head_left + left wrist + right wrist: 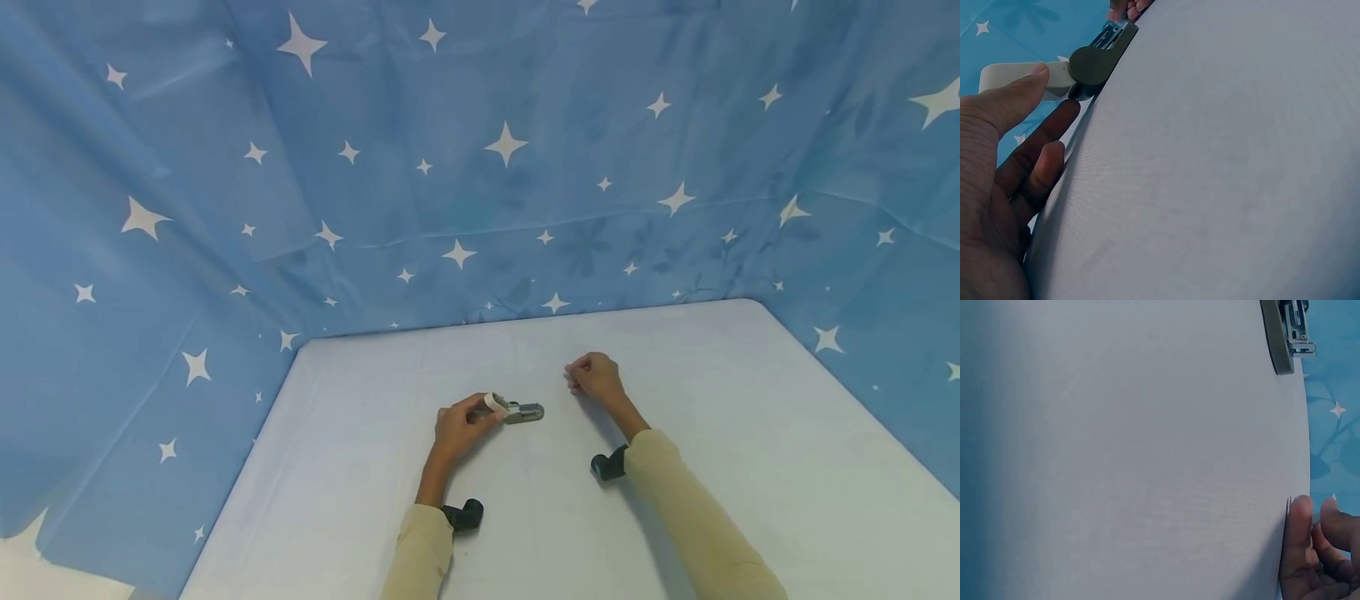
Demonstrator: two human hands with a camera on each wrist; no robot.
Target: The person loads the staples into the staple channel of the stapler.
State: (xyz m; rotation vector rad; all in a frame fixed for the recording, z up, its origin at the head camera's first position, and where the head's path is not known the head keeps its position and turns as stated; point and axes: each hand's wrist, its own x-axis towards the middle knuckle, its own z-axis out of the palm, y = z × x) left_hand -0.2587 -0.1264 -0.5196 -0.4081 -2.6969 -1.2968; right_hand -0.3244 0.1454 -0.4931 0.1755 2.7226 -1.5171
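Observation:
A small stapler (523,412) is folded open on the white table, its pale top arm raised and its metal staple channel (1296,328) exposed. My left hand (459,429) pinches the pale arm (1016,78) between thumb and fingers. The olive-green base (1094,65) points to the right, toward my other hand. To the right of the stapler and apart from it, my right hand (596,377) is held low over the table with bent fingers. Thin dark prongs show beside its fingertip (1300,506); whether it pinches something small cannot be made out.
The white tabletop (360,467) spreads around both hands. A blue curtain with white stars (450,167) hangs behind the table and along its sides. Each wrist carries a black camera, the left one (467,515) and the right one (607,464).

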